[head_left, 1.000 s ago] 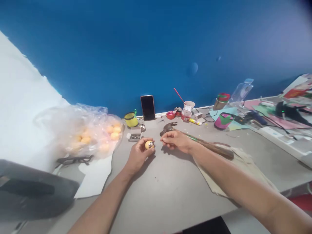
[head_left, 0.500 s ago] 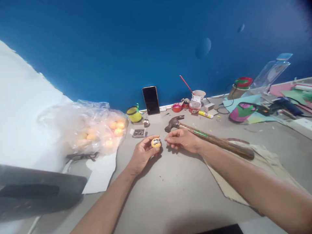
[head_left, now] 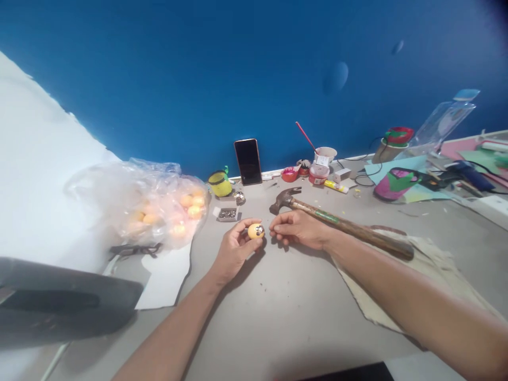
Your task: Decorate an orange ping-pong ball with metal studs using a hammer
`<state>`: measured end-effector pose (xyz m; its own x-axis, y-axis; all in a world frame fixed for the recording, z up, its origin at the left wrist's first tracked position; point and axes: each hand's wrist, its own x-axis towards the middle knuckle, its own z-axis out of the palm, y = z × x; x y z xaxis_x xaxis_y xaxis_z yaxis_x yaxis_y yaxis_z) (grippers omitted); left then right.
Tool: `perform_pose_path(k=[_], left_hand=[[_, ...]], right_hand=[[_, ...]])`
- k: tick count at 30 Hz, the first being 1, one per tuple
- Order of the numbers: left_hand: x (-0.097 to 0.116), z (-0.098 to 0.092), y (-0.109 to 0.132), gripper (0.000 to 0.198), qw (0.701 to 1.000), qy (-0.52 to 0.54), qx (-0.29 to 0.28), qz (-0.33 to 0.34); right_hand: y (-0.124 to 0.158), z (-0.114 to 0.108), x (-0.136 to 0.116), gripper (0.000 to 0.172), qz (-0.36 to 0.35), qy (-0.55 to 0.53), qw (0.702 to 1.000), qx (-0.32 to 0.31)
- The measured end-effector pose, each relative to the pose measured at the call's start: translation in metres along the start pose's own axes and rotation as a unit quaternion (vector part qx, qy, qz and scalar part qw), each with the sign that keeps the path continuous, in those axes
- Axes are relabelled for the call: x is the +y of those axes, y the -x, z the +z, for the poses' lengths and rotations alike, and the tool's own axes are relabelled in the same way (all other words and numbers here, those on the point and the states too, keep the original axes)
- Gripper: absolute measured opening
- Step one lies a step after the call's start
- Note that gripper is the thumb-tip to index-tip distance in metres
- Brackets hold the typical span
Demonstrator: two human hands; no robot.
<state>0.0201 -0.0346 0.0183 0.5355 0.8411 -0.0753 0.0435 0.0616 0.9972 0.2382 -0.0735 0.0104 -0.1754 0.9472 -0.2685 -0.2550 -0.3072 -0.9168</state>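
Note:
An orange-yellow ball (head_left: 254, 231) with shiny silver studs on its right side is held between the thumb and fingers of my left hand (head_left: 235, 247). Just right of the ball, not touching it, my right hand (head_left: 297, 229) has its thumb and fingertips pinched together; anything between them is too small to make out. Beyond my left hand lies a small open box (head_left: 227, 214) of silver studs, with a silver-studded piece (head_left: 239, 198) behind it. A claw hammer (head_left: 337, 221) with a wooden handle rests beyond my right hand and forearm.
Plastic bags (head_left: 159, 206) of orange balls lie at left. A phone (head_left: 248, 162) leans on the blue wall beside a yellow cup (head_left: 219, 183). Tubs, a yellow glue tube (head_left: 336, 187) and a pink-green pouch (head_left: 393, 185) stand toward the right. A cloth (head_left: 373, 296) lies under my right forearm.
The ball has turned in my left hand, so its studs now face more to the right. My right hand stays pinched near it. The view has shifted slightly.

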Motion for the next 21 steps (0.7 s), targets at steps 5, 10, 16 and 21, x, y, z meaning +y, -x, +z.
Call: perform_pose_path(k=[5, 10, 16, 21], left_hand=[[0.001, 0.003, 0.001, 0.046, 0.999, -0.032, 0.017, -0.004], [-0.003, 0.000, 0.001, 0.047, 0.992, -0.108, 0.046, 0.034], [-0.004, 0.002, 0.003, 0.055, 0.997, -0.060, 0.016, 0.040], [-0.007, 0.005, 0.004, 0.046, 0.989, -0.116, 0.041, 0.076]], right_hand=[[0.000, 0.001, 0.000, 0.034, -0.021, 0.021, 0.999, 0.013], [-0.001, 0.001, -0.004, 0.037, -0.042, 0.007, 0.998, 0.043], [0.005, 0.006, -0.007, 0.037, -0.039, -0.003, 0.999, 0.010], [0.007, 0.013, -0.003, 0.033, -0.037, -0.002, 0.999, -0.018]])
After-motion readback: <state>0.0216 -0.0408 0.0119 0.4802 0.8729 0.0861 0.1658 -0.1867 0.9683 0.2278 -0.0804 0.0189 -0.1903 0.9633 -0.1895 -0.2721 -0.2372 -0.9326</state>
